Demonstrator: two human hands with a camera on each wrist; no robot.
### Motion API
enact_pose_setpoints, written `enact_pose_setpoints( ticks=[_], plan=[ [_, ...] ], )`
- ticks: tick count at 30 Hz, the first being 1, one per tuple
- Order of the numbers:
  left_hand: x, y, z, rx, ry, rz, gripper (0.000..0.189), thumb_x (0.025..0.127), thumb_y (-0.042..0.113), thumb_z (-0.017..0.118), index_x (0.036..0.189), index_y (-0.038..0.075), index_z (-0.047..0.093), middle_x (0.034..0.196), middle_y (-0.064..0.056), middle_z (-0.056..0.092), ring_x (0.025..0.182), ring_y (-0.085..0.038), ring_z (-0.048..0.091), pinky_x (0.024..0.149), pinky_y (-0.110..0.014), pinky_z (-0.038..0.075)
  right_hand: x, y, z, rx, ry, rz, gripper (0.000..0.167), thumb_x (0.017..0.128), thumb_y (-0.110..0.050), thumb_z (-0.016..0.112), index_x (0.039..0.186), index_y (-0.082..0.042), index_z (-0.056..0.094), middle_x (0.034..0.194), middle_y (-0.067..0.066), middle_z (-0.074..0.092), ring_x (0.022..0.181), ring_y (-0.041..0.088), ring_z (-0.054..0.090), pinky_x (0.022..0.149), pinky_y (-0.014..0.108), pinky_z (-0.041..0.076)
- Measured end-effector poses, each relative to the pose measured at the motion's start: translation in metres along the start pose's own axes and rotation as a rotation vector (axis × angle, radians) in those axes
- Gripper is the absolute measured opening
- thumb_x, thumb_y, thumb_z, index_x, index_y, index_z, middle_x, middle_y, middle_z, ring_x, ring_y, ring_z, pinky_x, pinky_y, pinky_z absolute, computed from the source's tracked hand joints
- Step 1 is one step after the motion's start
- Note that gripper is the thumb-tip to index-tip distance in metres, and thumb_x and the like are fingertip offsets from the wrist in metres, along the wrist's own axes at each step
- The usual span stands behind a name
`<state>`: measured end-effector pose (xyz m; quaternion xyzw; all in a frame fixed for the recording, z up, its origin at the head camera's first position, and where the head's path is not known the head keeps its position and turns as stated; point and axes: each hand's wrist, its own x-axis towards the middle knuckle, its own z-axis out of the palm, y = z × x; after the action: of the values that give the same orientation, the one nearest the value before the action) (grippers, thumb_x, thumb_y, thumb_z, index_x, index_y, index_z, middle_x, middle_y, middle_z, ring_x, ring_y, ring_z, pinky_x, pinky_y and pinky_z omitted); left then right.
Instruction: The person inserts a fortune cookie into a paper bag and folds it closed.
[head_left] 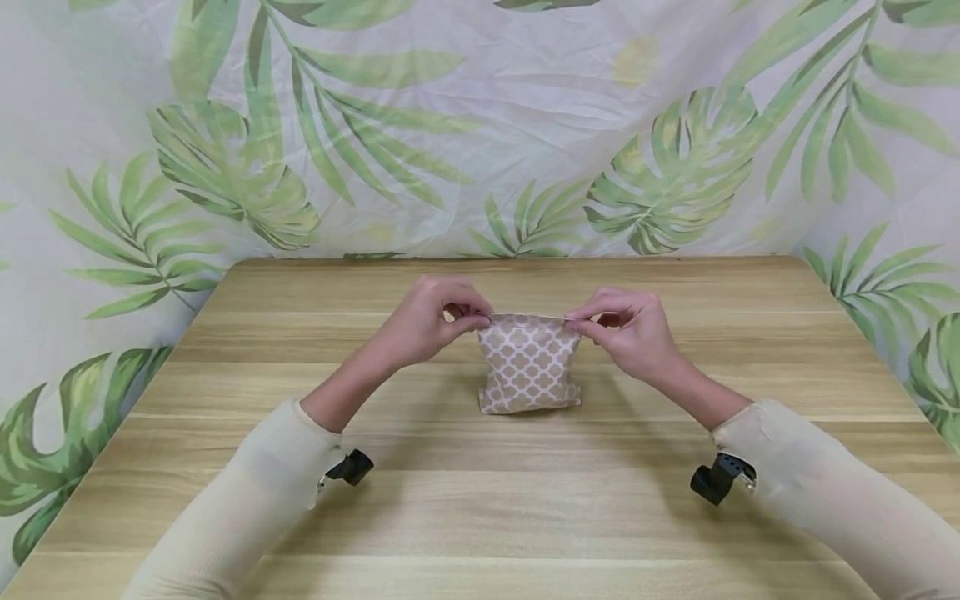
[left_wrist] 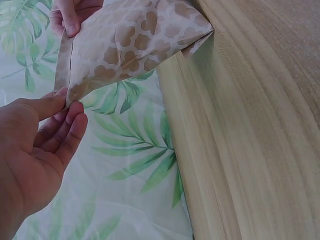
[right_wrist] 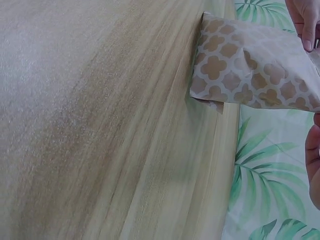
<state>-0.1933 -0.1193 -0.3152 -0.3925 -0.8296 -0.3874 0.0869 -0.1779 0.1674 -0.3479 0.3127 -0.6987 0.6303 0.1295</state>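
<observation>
A small brown paper bag (head_left: 529, 367) with a white quatrefoil pattern stands upright on the wooden table. Its top edge is folded over into a narrow strip, plain to see in the left wrist view. My left hand (head_left: 435, 321) pinches the left end of that fold between thumb and fingers. At the opposite end, my right hand (head_left: 626, 329) pinches the other corner the same way. The right wrist view shows the patterned bag (right_wrist: 255, 65) bulging, its base touching the table. What the bag contains is hidden.
The wooden table (head_left: 480, 517) spreads out around the bag. Behind it hangs a white cloth (head_left: 540, 125) printed with green leaves. A small black camera (head_left: 351, 467) is worn at the left wrist and another black camera (head_left: 716, 479) at the right.
</observation>
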Motion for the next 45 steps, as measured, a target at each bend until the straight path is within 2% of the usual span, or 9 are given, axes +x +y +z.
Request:
enact_pose_setpoints(
  ticks=[5,11,15,23,29,35,41,45],
  plan=[
    [0.001,0.000,-0.001,-0.037,-0.011,0.006,0.007,0.087,-0.005,0.079,0.092,0.000,0.080,0.087,-0.008,0.074,0.076,-0.017,0.068,0.071,-0.026,0.057,0.000,0.000,-0.001,0.022,0.004,0.008,0.012,0.078,0.028,0.071,0.085,0.017,0.073,0.077,0.000,0.074,0.058,0.013,0.057,0.048,0.016,0.043],
    [0.000,-0.002,-0.002,-0.152,-0.013,-0.062,0.009,0.087,-0.005,0.079,0.094,0.000,0.081,0.089,-0.008,0.073,0.079,-0.018,0.066,0.072,-0.022,0.054,0.000,0.000,-0.001,0.056,0.004,0.029,0.012,0.079,0.028,0.070,0.086,0.018,0.072,0.078,0.001,0.074,0.060,0.011,0.058,0.048,0.016,0.045],
    [0.000,-0.003,-0.001,-0.176,-0.005,-0.085,0.009,0.087,-0.005,0.079,0.095,0.000,0.081,0.088,-0.009,0.072,0.079,-0.019,0.066,0.072,-0.021,0.054,0.001,0.000,-0.001,0.061,0.003,0.041,0.011,0.080,0.027,0.070,0.086,0.019,0.072,0.078,0.000,0.074,0.061,0.007,0.059,0.049,0.016,0.046],
    [0.003,0.000,-0.002,-0.102,-0.020,-0.100,0.009,0.087,-0.004,0.080,0.094,0.001,0.080,0.089,-0.006,0.072,0.081,-0.018,0.064,0.073,-0.026,0.053,0.001,0.000,0.000,0.054,-0.006,0.046,0.010,0.080,0.027,0.071,0.086,0.019,0.072,0.078,0.000,0.074,0.059,0.008,0.058,0.048,0.016,0.046],
    [0.012,0.006,-0.001,-0.041,-0.085,-0.065,0.013,0.087,-0.001,0.081,0.099,0.002,0.079,0.094,-0.005,0.073,0.084,-0.017,0.063,0.074,-0.034,0.054,0.001,0.000,0.001,0.060,-0.004,0.048,0.010,0.079,0.027,0.070,0.086,0.020,0.072,0.078,-0.001,0.074,0.060,0.007,0.057,0.048,0.015,0.045],
    [0.026,0.013,0.006,-0.041,-0.130,-0.021,0.012,0.088,0.000,0.081,0.099,0.002,0.081,0.098,-0.007,0.076,0.083,-0.016,0.064,0.071,-0.029,0.053,0.002,0.000,0.001,0.042,-0.003,0.049,0.010,0.079,0.027,0.071,0.086,0.020,0.072,0.078,-0.001,0.074,0.061,0.007,0.057,0.049,0.015,0.046],
    [0.041,0.024,0.016,0.012,-0.169,-0.016,0.008,0.089,0.001,0.080,0.096,0.003,0.082,0.093,-0.007,0.075,0.081,-0.017,0.065,0.072,-0.027,0.054,0.002,0.000,0.002,0.030,-0.009,0.038,0.011,0.079,0.027,0.071,0.087,0.020,0.072,0.078,0.000,0.074,0.063,0.007,0.059,0.050,0.016,0.047],
    [0.048,0.030,0.022,0.042,-0.186,-0.035,0.008,0.090,0.003,0.080,0.098,0.005,0.083,0.093,-0.005,0.076,0.082,-0.016,0.065,0.071,-0.025,0.052,0.003,0.001,0.002,0.018,-0.011,0.028,0.011,0.079,0.028,0.071,0.086,0.019,0.072,0.077,-0.002,0.073,0.061,0.007,0.058,0.049,0.015,0.045]
  ],
)
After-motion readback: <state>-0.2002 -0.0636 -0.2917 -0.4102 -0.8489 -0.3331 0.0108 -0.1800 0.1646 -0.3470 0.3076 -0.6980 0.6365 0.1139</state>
